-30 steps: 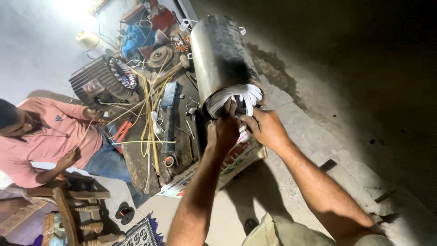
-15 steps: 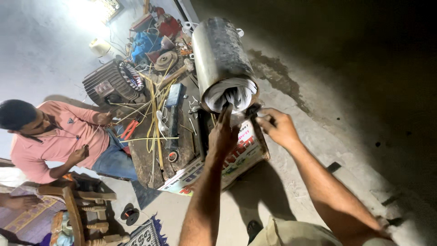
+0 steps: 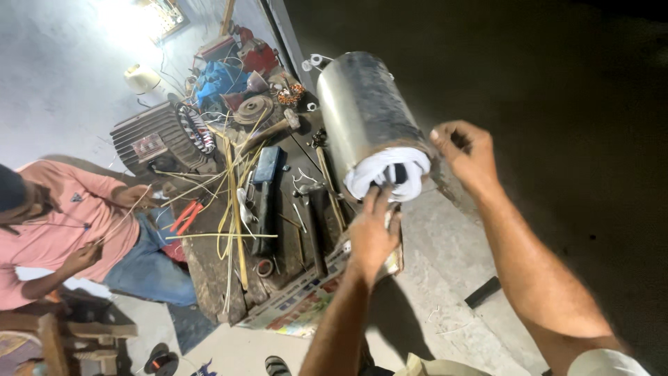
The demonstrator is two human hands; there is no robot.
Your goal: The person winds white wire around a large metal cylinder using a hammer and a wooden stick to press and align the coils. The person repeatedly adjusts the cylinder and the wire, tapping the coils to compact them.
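A long metal cylinder, a motor stator, lies on a dirty workbench. White insulation paper sticks out of its near end. My left hand is at that end, fingertips touching the white paper. My right hand is lifted to the right of the cylinder's end, fingers pinched together as if pulling a thin wire too fine to make out.
A person in a pink shirt sits at the left working with thin sticks. A finned motor housing, yellow strips, red pliers, a hammer and printed paper crowd the bench. Concrete floor lies to the right.
My right hand has pulled away from the cylinder's end, up and to the right. My left hand stays at the white paper. The view has shifted.
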